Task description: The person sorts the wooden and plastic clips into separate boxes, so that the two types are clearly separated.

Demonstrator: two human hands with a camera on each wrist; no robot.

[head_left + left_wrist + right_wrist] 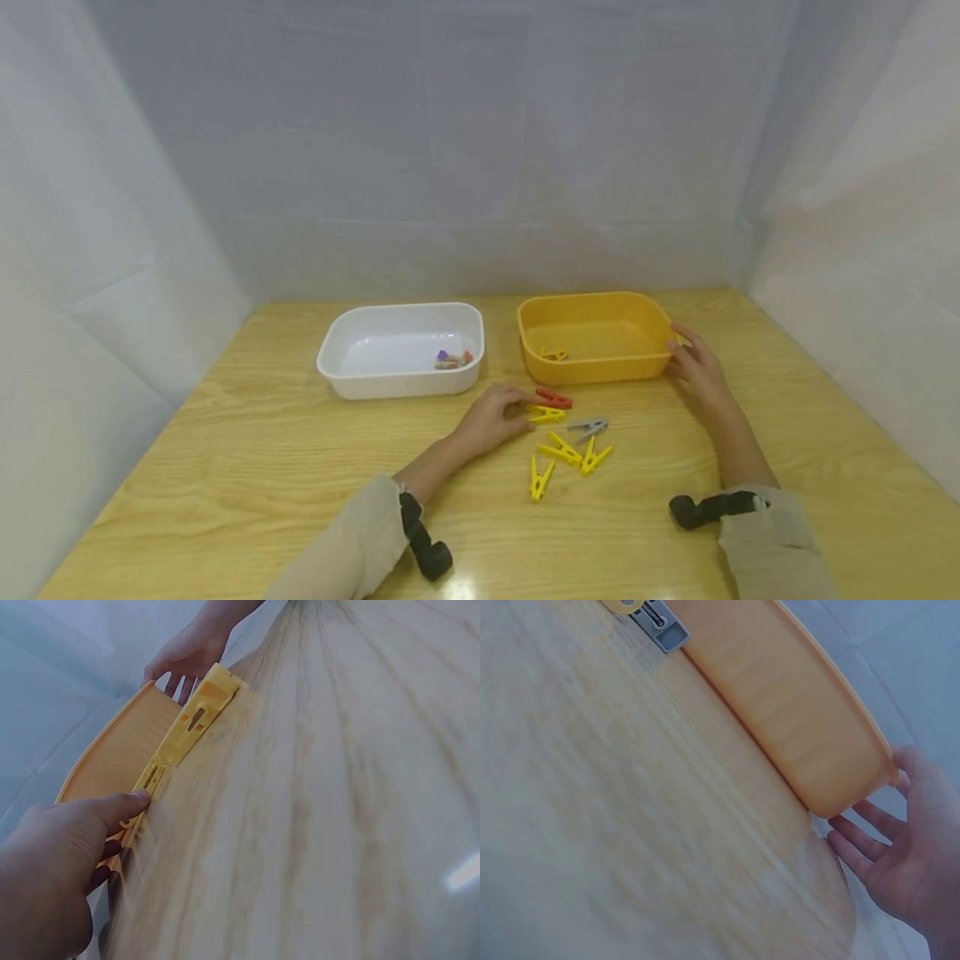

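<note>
Head view: we see the left hand [495, 417] on the wooden table [247, 467], fingers curled round a yellow clothespin [546, 413] at its near end. A red clothespin [553, 398] lies just beyond it, touching or nearly so. A grey clothespin [589, 427] and three more yellow clothespins [564, 462] lie close by, toward us. The right hand [696, 364] rests against the right end of the yellow tub [596, 367], fingers fairly straight, gripping nothing we can make out. One yellow pin lies inside that tub. Left of it stands a white tub [397, 379] with a few small coloured pieces in its right corner.

Left wrist view: we see the thumb [124, 806] pressing on the yellow clothespin [184, 735], which lies along the table beside the yellow tub [112, 761]; the other hand [187, 656] shows at the tub's far end.

Right wrist view: the right hand [907, 862] is open, fingers spread at the corner of the yellow tub [795, 727]; whether they touch it we cannot tell. The grey clothespin [660, 622] lies at the top edge.
</note>
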